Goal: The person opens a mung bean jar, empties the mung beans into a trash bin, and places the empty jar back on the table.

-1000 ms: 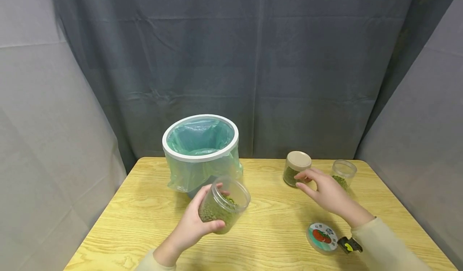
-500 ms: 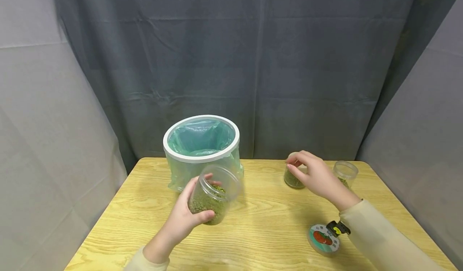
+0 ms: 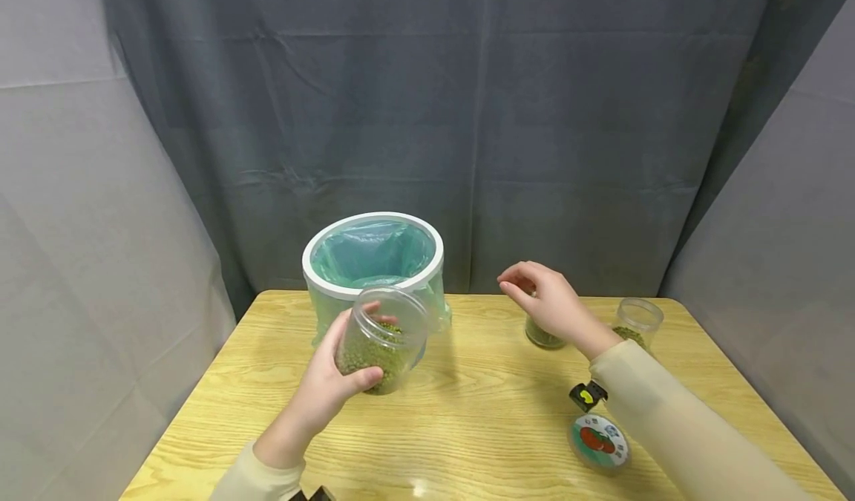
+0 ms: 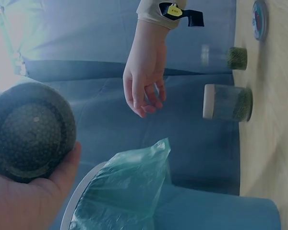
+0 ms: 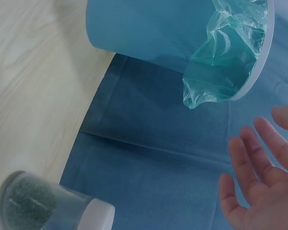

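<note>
My left hand point(image 3: 320, 382) grips a clear, lidless jar point(image 3: 379, 349) partly filled with small green beans. The jar tilts in front of the near rim of a bin, its mouth up and toward the right. In the left wrist view the jar's round bottom point(image 4: 31, 129) faces the camera. Fingers loosely bent and holding nothing, my right hand point(image 3: 551, 300) hovers above the table. In the head view it overlaps a lidded jar point(image 3: 542, 335); the left wrist view shows that jar point(image 4: 225, 103) upright and apart from the hand.
A bin with a white rim point(image 3: 308, 262) and a green bag point(image 3: 374, 252) stands at the back left. Another lidless jar point(image 3: 639, 323) with green beans is at the back right. A round lid with a tomato picture point(image 3: 599, 441) lies nearer on the table point(image 3: 481, 427).
My left hand has carried the jar up and left, closer to the bin. My right hand has moved left from beside the lidded jar and passed over it.
</note>
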Demonstrator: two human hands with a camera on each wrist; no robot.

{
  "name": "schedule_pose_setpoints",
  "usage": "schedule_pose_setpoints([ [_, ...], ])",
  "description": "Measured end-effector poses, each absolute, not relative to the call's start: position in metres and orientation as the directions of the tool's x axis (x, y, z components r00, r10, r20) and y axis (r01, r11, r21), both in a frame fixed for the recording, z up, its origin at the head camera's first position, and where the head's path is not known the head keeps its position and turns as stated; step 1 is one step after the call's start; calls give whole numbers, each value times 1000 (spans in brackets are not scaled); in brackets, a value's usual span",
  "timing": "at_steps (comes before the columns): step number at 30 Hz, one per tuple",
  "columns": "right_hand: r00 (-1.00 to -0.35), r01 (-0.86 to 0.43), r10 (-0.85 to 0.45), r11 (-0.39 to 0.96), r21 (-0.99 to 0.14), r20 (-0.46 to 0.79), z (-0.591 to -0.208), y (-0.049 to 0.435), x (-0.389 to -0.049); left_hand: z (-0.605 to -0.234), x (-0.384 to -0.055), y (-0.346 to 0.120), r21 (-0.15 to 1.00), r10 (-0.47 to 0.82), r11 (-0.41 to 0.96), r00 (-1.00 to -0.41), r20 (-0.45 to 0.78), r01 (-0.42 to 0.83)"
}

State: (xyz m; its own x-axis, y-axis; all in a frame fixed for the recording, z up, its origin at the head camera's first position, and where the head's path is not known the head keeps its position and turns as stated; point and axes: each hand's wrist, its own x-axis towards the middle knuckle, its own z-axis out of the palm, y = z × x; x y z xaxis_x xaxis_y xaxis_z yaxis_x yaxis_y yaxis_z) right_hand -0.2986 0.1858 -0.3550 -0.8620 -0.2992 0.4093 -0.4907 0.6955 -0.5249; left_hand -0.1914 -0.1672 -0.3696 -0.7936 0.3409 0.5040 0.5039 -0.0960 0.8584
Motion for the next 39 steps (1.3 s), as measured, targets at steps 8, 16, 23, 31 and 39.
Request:
schedule_pose_setpoints([
  [8,-875,-470,-279,684,-558,395,-342,172,-312,-369,-196,-182,863,282,-69,-820,499,501],
  [16,-882,-460,-270,670,-583,386,-325,157,-323,-365,-196,-191,858,243,-122,-823,513,498],
  [23,-877,-473,-285,662,-581,388,-313,143,-332,-357,-195,-195,864,207,-111,-839,503,491],
  [31,-886,-459,-308,693,-556,347,-300,125,-340,-354,-196,-202,864,210,-86,-838,503,497],
  [39,-893,-442,-311,734,-515,324,-289,103,-345,-356,-197,-210,871,186,-67,-851,491,487],
])
